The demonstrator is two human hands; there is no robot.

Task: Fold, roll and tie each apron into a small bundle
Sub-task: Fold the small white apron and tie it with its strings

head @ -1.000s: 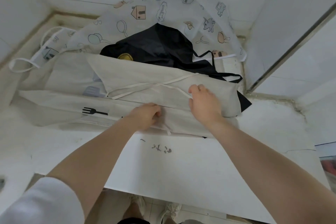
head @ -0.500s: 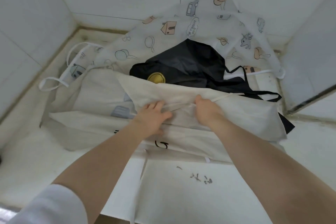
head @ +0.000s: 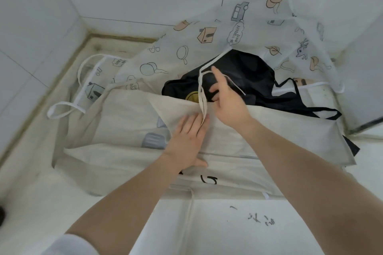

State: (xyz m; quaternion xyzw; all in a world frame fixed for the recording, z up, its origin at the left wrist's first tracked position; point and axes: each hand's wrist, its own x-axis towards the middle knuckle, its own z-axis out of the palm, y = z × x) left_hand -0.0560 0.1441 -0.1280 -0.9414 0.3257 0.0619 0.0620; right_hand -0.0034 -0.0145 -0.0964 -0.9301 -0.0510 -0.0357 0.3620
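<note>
Head view | beige apron (head: 259, 130) folded flat | left hand (head: 186, 141) presses it, fingers straight | right hand (head: 228, 101) lifts its strap (head: 200, 91), grip unclear

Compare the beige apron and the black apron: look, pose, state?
The beige apron is pale, folded into a long flat band at the front; the black apron is dark, crumpled in a heap behind it. The left hand presses flat on the beige apron while the right hand lifts its strap; the black apron lies untouched, its strap loose on the counter. Both lie on the printed white apron.
</note>
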